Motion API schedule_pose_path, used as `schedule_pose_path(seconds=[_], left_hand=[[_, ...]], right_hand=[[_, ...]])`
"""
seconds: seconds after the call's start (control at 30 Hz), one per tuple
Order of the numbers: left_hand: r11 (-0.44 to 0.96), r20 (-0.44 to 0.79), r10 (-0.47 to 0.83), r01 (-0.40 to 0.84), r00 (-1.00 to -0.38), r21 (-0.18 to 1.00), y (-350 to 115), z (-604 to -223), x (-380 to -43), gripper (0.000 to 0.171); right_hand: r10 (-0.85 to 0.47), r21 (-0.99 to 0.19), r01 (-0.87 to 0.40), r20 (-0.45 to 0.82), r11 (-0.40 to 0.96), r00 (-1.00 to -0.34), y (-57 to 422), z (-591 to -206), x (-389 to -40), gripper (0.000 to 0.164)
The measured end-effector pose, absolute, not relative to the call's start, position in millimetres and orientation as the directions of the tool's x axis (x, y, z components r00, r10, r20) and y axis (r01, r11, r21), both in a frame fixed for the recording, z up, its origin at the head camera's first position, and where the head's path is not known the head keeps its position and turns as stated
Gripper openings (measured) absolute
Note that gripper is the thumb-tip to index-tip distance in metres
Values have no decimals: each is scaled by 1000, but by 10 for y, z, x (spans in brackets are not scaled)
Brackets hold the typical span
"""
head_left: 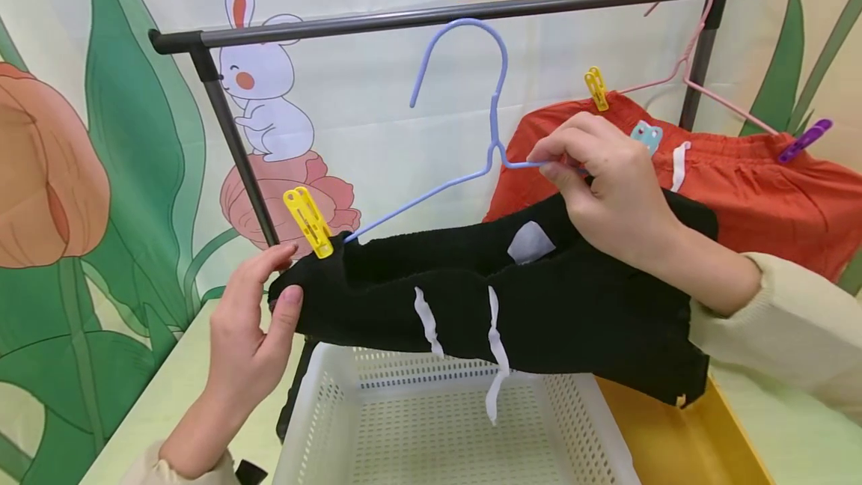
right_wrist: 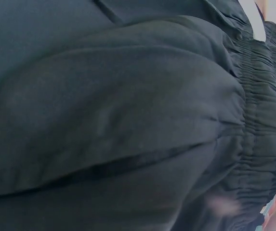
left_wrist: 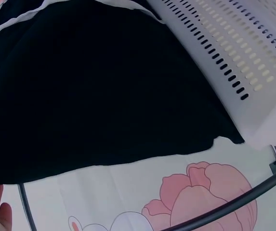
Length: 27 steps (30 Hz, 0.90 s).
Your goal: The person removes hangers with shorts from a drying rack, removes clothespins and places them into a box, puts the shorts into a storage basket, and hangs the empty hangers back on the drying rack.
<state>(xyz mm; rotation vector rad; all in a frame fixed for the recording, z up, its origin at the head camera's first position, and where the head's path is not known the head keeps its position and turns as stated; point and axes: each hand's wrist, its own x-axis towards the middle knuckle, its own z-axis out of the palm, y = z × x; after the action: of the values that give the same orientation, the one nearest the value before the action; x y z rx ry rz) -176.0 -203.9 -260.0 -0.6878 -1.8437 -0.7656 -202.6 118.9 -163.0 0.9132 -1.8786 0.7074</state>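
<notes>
Black shorts (head_left: 539, 313) with two white drawstrings stretch between my hands in the head view. At their left corner a yellow clothespin (head_left: 310, 223) clips the waistband near one end of a blue hanger (head_left: 431, 189). My left hand (head_left: 245, 328) holds that corner, its thumb on the front of the cloth. My right hand (head_left: 609, 178) pinches the hanger's right arm above the waistband; the hanger's right end is hidden behind this hand. In the left wrist view, black cloth (left_wrist: 94, 91) covers much of the picture. The right wrist view shows the gathered elastic waistband (right_wrist: 263, 110) close up.
A black rail (head_left: 377, 19) runs across the back. Red shorts (head_left: 741, 178) hang at the right from a pink hanger (head_left: 690, 51), with a yellow clothespin (head_left: 596, 88) and a purple clothespin (head_left: 806, 141). Below stand a white perforated basket (head_left: 330, 395) and a yellow tray (head_left: 673, 432).
</notes>
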Motion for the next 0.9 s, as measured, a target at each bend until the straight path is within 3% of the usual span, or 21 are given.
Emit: schedule_pose_path(seconds=[0.27, 0.9], left_hand=[[648, 898, 124, 720, -422, 249, -2022, -2624, -1719, 27], [680, 893, 136, 696, -429, 231, -2108, -2644, -1557, 19]], right_hand=[[-304, -190, -831, 869, 524, -391, 1139, -1727, -2014, 11], [-298, -419, -782, 757, 462, -581, 1099, -2040, -2109, 13]])
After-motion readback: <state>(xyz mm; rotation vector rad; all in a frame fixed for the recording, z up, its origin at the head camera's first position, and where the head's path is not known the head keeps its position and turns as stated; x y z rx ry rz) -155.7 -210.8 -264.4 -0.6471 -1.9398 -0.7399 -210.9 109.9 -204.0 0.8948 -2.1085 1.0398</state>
